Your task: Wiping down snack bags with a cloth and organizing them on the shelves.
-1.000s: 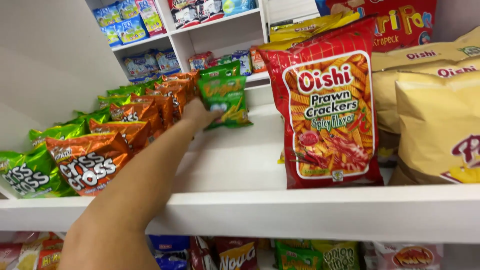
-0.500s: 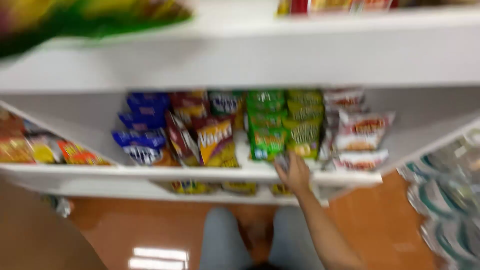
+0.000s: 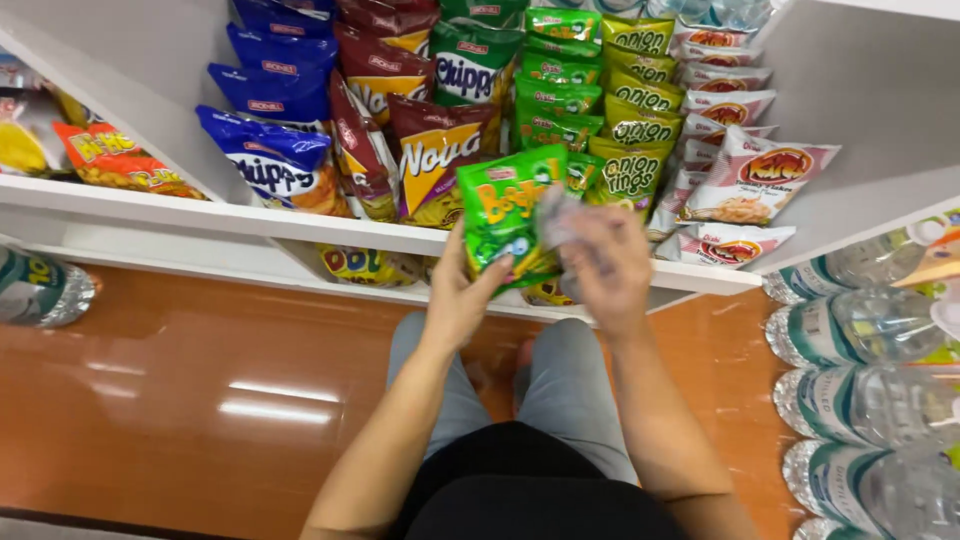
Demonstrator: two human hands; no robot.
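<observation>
Clutching a bright green crinkly plastic snack bag [image 3: 508, 215] by its lower left edge, the left hand [image 3: 462, 295] holds it upright in front of a white shelf [image 3: 200, 215] packed with blue, maroon and green snack bags. The right hand [image 3: 607, 265] is at the bag's right edge, blurred, so whether its fingers are closed on it cannot be told. Clear plastic water bottles [image 3: 860, 400] lie at the right on the orange floor [image 3: 200, 400].
</observation>
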